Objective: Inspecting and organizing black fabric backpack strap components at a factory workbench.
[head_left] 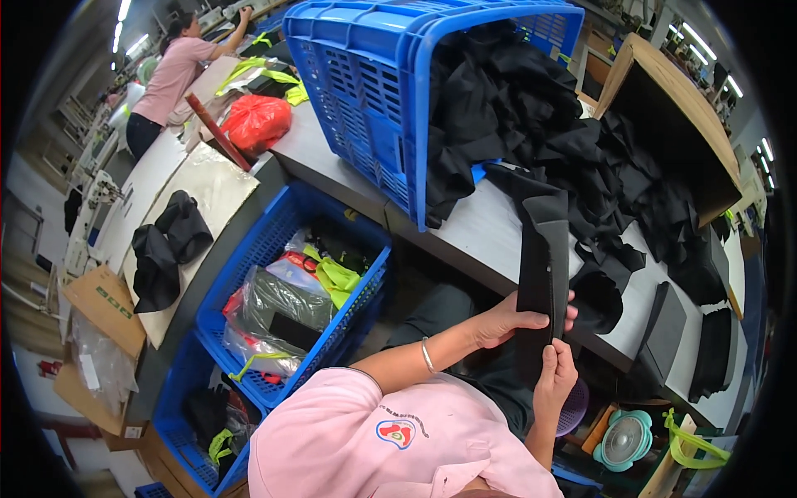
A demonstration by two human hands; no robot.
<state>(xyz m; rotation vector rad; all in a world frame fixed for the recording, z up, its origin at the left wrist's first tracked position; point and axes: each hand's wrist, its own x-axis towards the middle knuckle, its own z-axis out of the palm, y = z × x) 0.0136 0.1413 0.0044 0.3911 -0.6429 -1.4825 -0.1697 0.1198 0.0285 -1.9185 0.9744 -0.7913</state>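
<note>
A long black fabric piece (544, 257) hangs between my hands, its upper end lying toward the black pile on the table. My left hand (515, 321) is closed round it, thumb on the near face and fingertips showing past the far edge. Lower down, my right hand (554, 378) pinches the lower edge of the same piece. Beyond them, a tipped blue plastic crate (357, 108) spills a heap of black fabric pieces (506, 108) over the grey tabletop (490, 224).
Neat black stacks (712, 353) lie on the table's right. An open cardboard box (664, 108) stands behind. To my left, a blue basket (286, 199) holds bagged goods. A red plastic bag (259, 123) sits farther off, near a person in pink (174, 75). A turquoise-rimmed round object (623, 440) is at lower right.
</note>
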